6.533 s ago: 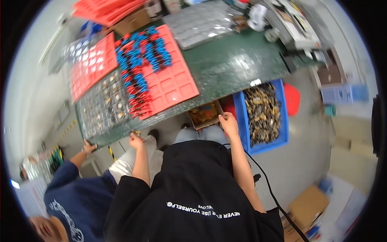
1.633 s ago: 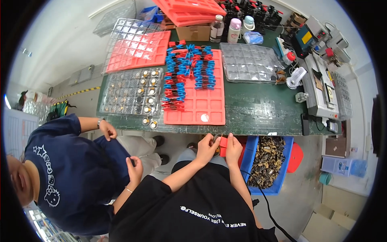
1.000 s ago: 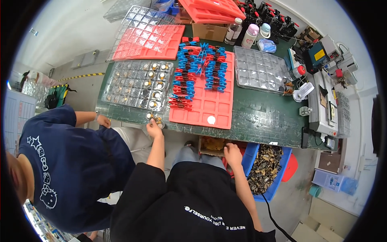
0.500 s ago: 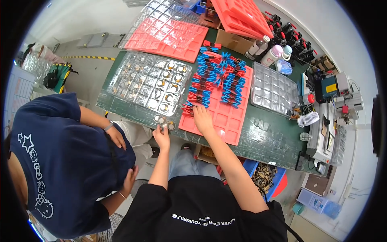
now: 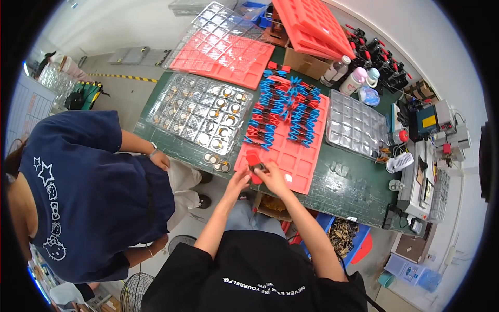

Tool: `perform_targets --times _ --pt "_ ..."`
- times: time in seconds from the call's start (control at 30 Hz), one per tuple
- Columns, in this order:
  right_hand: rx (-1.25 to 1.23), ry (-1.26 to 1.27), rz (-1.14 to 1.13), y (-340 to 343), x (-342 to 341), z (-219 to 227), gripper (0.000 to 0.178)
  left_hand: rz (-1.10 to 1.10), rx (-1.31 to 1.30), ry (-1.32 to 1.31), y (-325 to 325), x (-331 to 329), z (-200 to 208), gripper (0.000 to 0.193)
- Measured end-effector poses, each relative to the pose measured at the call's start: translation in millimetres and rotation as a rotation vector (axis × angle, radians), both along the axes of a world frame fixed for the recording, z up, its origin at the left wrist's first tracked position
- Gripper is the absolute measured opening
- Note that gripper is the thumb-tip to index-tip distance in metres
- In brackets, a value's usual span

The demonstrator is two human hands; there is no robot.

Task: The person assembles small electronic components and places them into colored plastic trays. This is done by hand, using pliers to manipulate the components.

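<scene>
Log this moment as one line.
left hand: beside red clip | right hand: holding red clip | nearby: red tray, red and blue clips, clear tray

in my remote view the held clip (image 5: 253, 157) is red with a dark part. the lined-up clips (image 5: 303, 117) are blue and red, their tray (image 5: 292, 157) coral red with a grid of squares. i see the table (image 5: 340, 193) dark green, the neighbour's shirt (image 5: 99, 187) navy with white stars, the nearer shirt (image 5: 254, 255) black with white letters. the floor tape (image 5: 125, 78) is striped yellow and black.

Forearms (image 5: 219, 217) forward, left fingers (image 5: 243, 176) bent close to bent right fingers (image 5: 266, 172).
</scene>
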State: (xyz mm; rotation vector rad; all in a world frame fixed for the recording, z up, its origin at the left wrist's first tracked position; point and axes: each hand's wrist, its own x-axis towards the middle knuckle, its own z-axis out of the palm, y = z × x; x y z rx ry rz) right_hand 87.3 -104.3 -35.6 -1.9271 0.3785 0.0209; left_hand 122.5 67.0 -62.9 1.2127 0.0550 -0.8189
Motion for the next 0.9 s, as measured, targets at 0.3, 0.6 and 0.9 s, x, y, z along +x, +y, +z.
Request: perform_targets --times 0.3,0.6,0.9 --pt "-0.100 0.015 -0.241 -7.5 -123.3 70.1 0.043 -0.356 -0.043 0.108 -56.3 -52.2 66.0 0.035" --pt "-0.203 -0.157 -0.307 -32.5 -163.1 119.7 0.039 -0.549 0.016 -0.172 -80.4 -92.2 84.4 0.042" --pt "-0.073 -0.159 -0.462 -33.9 -186.9 97.0 0.027 -0.524 0.093 -0.103 -80.5 -106.7 87.9 0.035"
